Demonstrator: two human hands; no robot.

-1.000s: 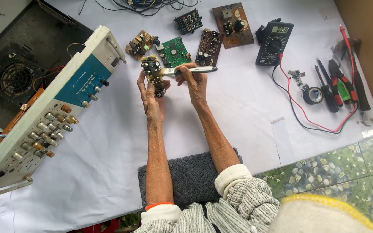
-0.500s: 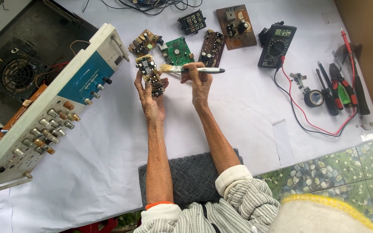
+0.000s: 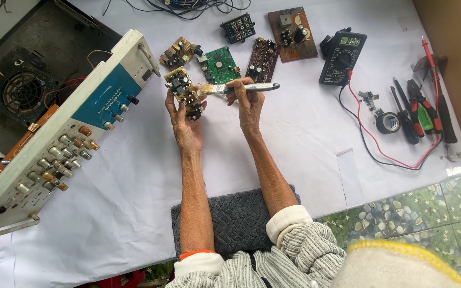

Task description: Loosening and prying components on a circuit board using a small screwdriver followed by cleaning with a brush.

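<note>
My left hand (image 3: 187, 124) holds a small brown circuit board (image 3: 183, 92) upright above the white sheet. My right hand (image 3: 249, 104) grips a paintbrush (image 3: 241, 88) with a pale handle lying level. Its bristles touch the right edge of the board. Both forearms reach up from a grey knitted mat (image 3: 236, 218) at the near edge.
An opened amplifier with a white and blue front panel (image 3: 65, 133) full of knobs lies at the left. Several circuit boards (image 3: 217, 64) lie beyond the hands. A black multimeter (image 3: 342, 56) with red and black leads, a tape roll (image 3: 388, 121) and screwdrivers (image 3: 420, 109) sit at the right.
Both hands with board and brush have shifted slightly. The brush has slid back left along the board after being further right half a second ago.
</note>
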